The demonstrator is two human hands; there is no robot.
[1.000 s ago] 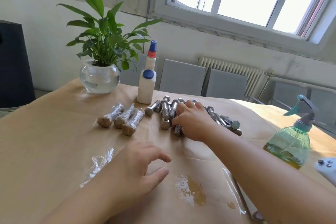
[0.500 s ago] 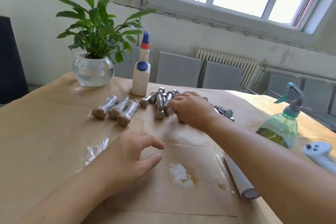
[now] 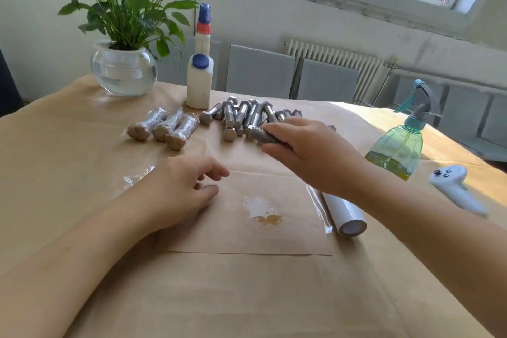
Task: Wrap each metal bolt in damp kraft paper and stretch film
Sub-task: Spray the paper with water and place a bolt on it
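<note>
The right hand (image 3: 310, 153) pinched a threaded grey metal bolt (image 3: 262, 135), its head hidden inside the fingers. The left hand (image 3: 181, 189) rested loosely curled, holding nothing, on the brown kraft paper sheet (image 3: 247, 228) near the tabletop's front edge.

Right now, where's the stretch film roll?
Head view: the stretch film roll lies on the kraft paper sheet at its right edge, under the right forearm, nearer the camera than the green spray bottle.
</note>
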